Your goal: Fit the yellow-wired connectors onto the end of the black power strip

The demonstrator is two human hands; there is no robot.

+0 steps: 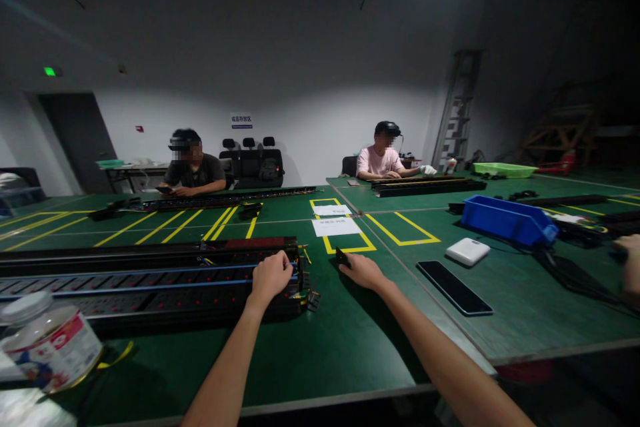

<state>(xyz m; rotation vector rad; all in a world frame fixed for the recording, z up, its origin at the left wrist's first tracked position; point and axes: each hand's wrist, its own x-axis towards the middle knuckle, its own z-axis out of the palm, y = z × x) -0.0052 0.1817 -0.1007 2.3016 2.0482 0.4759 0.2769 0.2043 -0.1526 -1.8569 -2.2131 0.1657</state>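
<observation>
A long black rail assembly (200,293) with blue strips and red dots runs from the left edge toward the middle of the green table. My left hand (273,277) is closed over its right end, its fingertips partly hidden. Loose wires and small dark connectors (313,300) stick out at that end, just right of the hand. My right hand (364,271) is above the table to the right of the assembly, closed on a small flat black piece (342,256). The kind of this piece is too dark to tell.
White paper sheets (336,226) lie beyond my hands. On the right are a phone (454,287), a white box (468,251) and a blue bin (507,220). A plastic jar (50,347) stands near left. Two people work across the table; another person's hand (631,260) shows far right.
</observation>
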